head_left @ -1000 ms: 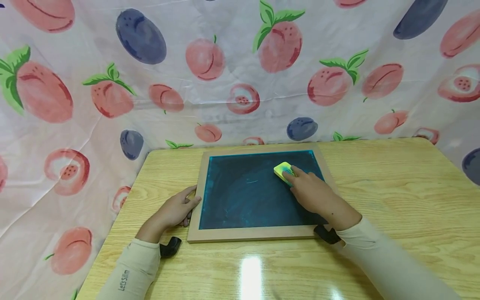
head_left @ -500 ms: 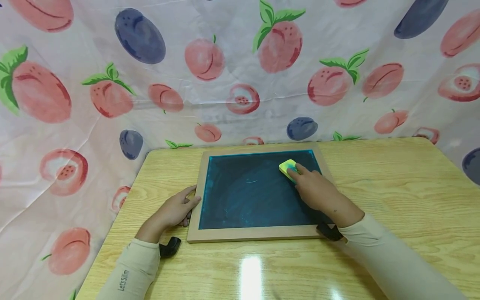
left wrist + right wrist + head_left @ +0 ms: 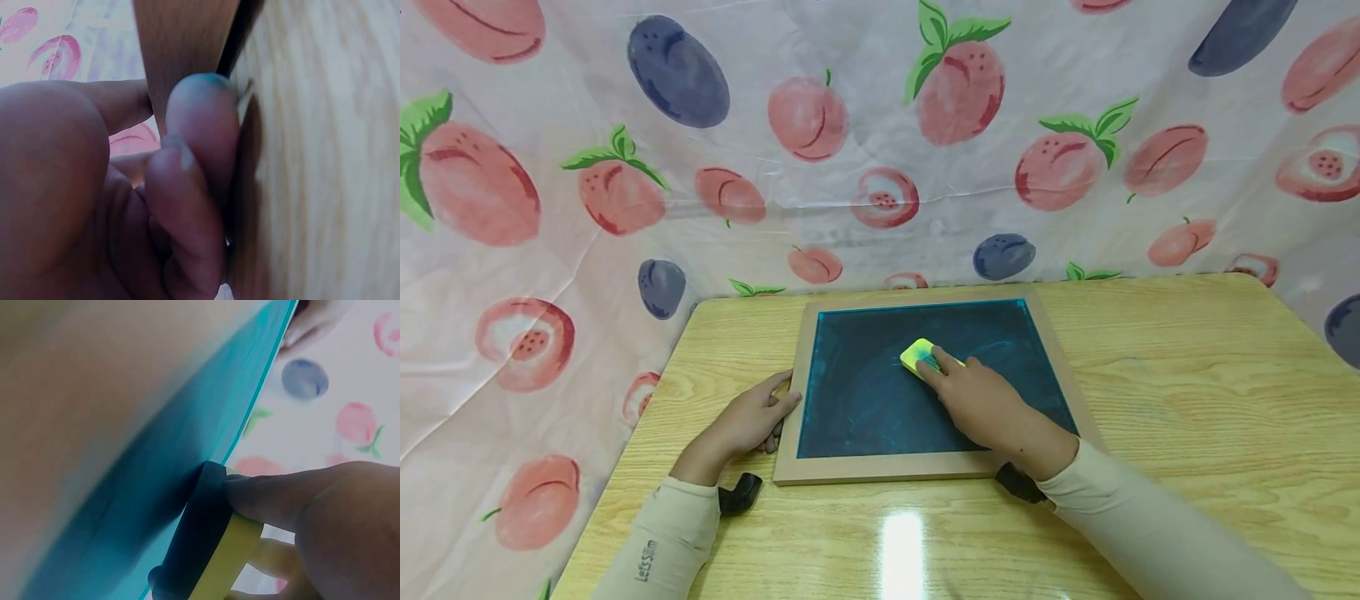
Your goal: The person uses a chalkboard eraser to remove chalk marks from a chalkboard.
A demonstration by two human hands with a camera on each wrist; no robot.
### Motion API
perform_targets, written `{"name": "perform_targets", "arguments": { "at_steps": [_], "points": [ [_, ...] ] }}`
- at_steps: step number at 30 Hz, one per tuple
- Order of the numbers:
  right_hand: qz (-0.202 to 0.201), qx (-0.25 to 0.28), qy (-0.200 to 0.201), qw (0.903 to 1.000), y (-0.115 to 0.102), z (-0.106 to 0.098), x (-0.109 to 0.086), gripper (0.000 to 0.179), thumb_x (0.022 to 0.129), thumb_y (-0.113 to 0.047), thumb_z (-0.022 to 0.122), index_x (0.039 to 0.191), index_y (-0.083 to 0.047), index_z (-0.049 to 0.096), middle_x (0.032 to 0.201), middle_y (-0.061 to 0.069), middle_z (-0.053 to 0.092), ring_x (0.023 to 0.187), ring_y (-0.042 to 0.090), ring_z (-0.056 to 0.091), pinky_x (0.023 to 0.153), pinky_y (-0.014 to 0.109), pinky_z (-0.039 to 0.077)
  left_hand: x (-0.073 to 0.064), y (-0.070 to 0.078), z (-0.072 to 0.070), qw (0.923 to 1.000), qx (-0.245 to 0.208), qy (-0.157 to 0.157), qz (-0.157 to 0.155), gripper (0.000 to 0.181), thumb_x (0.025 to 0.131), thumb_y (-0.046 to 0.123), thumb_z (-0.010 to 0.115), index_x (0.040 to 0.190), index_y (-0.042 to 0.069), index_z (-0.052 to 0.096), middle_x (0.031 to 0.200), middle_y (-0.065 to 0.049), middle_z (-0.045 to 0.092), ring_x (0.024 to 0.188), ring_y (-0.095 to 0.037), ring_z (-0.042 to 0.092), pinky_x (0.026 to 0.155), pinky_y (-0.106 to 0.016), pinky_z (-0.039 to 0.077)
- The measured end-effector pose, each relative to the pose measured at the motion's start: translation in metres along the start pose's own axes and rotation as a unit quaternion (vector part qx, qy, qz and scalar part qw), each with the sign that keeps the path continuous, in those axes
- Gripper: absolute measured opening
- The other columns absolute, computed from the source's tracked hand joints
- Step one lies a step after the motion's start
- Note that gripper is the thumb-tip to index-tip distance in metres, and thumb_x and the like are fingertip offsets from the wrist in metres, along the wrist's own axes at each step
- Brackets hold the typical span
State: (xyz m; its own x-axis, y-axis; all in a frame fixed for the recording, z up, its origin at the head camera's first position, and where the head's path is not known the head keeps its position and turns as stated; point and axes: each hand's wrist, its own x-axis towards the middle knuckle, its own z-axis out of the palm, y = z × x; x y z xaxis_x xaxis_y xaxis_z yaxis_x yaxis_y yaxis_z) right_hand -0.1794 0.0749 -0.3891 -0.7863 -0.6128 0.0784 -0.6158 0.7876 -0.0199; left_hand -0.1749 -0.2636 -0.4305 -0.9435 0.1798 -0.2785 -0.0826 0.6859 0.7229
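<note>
A small chalkboard (image 3: 865, 417) with a light wooden frame lies on the table. My right hand (image 3: 981, 400) grips a yellow board eraser (image 3: 917, 354) near the board's middle, fingers on its top and sides. In the right wrist view the eraser (image 3: 234, 550) shows a dark underside layer turned to the blue-smeared board (image 3: 144, 481). At the board's left edge my left hand (image 3: 751, 421) holds the frame, thumb on its top. Up close in the left wrist view, curled fingers (image 3: 203, 119) lie against the frame's side (image 3: 181, 44), just above the table.
Blue chalk smears line the board's inner edges, and a faint blue arc shows right of the eraser. The wood-grain table (image 3: 1195, 400) extends to the right and in front. A fruit-print cloth (image 3: 865, 83) hangs behind and at the left. Black wrist mounts (image 3: 741, 494) sit under both wrists.
My right hand went slightly right with the eraser, then left and toward me to the board's middle, now over the short chalk mark. A faint arc shows behind it. My left hand stayed put.
</note>
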Motion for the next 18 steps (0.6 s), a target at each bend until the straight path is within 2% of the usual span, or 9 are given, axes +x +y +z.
{"name": "perform_targets", "arguments": {
  "at_steps": [4,9,13,18],
  "points": [
    [-0.03,0.007,-0.022,0.9993,-0.019,-0.001,0.001,0.048,0.101,0.0,0.055,0.148,-0.009,0.049,0.151,0.025,0.046,0.105,0.05,0.065,0.083,0.054,0.058,0.0,0.0,0.0,1.0,0.0,-0.001,-0.002,0.059,0.107,0.038,0.047,0.159,0.02,0.028,0.069,-0.007,0.06,0.046,-0.02,0.057,0.052,-0.038,0.051],
    [-0.059,0.018,-0.038,0.9974,-0.035,-0.004,0.001,0.05,0.102,-0.002,0.053,0.15,-0.013,0.046,0.153,0.022,0.044,0.111,0.048,0.063,0.088,0.053,0.057,0.0,0.001,0.0,1.0,-0.004,-0.002,-0.002,0.059,0.107,0.038,0.047,0.159,0.019,0.027,0.069,-0.007,0.06,0.046,-0.02,0.056,0.052,-0.038,0.051],
    [-0.067,0.014,-0.043,0.9967,-0.039,-0.005,0.0,0.049,0.104,-0.005,0.051,0.152,-0.016,0.045,0.154,0.019,0.043,0.112,0.046,0.063,0.089,0.052,0.058,-0.001,0.002,0.0,1.0,-0.004,-0.002,-0.003,0.059,0.107,0.038,0.047,0.159,0.019,0.027,0.07,-0.008,0.06,0.046,-0.02,0.056,0.053,-0.038,0.051],
    [-0.067,0.02,-0.045,0.9966,-0.034,-0.004,0.002,0.051,0.103,-0.004,0.052,0.152,-0.015,0.045,0.154,0.021,0.043,0.111,0.047,0.063,0.087,0.052,0.058,-0.001,0.002,0.0,1.0,-0.004,-0.002,-0.006,0.059,0.107,0.038,0.047,0.159,0.019,0.027,0.07,-0.008,0.061,0.046,-0.02,0.056,0.052,-0.038,0.052]
  ]
}}
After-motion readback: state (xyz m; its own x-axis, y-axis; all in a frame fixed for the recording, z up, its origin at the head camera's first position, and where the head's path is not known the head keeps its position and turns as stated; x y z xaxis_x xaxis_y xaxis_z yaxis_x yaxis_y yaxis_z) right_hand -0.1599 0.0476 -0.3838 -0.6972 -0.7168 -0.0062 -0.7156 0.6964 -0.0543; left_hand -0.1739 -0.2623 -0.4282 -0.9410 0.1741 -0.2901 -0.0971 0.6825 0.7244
